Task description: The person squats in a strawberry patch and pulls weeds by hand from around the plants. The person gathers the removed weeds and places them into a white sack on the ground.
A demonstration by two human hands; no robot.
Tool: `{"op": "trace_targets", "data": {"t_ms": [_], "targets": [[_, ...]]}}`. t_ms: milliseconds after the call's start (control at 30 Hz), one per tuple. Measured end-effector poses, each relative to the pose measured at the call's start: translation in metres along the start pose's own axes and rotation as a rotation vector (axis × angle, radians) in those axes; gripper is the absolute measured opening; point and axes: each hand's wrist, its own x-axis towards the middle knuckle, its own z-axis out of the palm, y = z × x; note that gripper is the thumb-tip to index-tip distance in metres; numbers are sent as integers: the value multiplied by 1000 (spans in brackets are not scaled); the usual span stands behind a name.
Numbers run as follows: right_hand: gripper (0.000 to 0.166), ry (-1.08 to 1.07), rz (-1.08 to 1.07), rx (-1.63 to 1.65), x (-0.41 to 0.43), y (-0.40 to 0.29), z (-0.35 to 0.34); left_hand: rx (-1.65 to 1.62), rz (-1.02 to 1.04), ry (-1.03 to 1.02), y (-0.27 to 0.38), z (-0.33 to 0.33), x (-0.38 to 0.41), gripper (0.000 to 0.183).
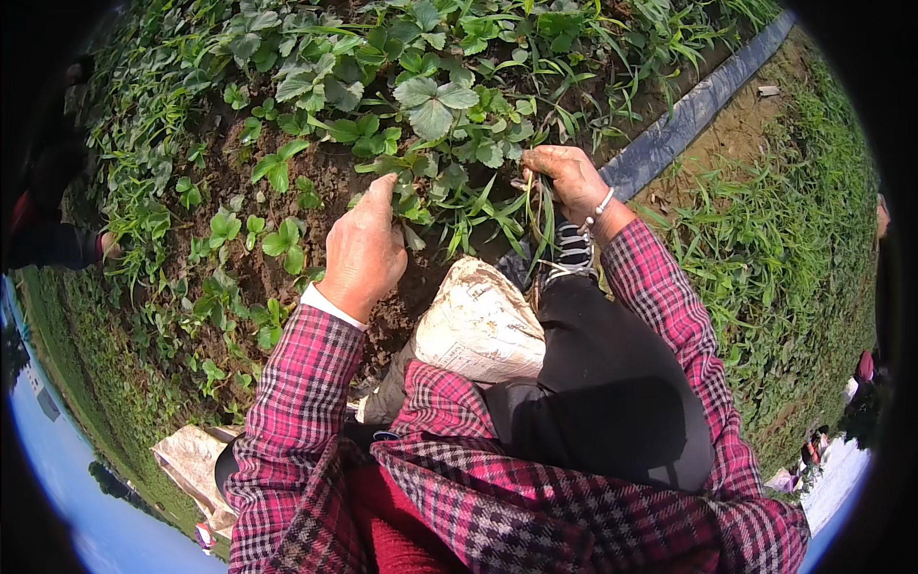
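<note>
My right hand (566, 179) is closed around a small bunch of pulled grass (538, 208), whose blades hang down over a black laced shoe (574, 247). On the other side, my left hand (366, 247) reaches into strawberry plants (430, 107); its thumb and finger are near the leaves, and whether they grip a stem is hidden. Grass tufts (477, 215) grow between the two hands. Below them lies a soiled white sack (480, 323) with printing on it, between my legs.
A dark plastic strip (674, 129) runs diagonally along the bed's right side, with grassy ground (796, 287) beyond. Small strawberry seedlings (283, 244) stand in brown soil at left. Another person's hand (110, 245) shows at far left. A pale sack (193, 466) lies lower left.
</note>
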Motion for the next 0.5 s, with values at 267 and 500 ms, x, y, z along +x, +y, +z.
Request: {"op": "trace_targets", "data": {"t_ms": [267,500], "targets": [[18,106,-536,-1098,9,-2,7,3,13,29,-1,-3,-4,58],[24,89,-163,-1499,33,15,-1,-47,-67,-5,-2,-19,-15,53]]}}
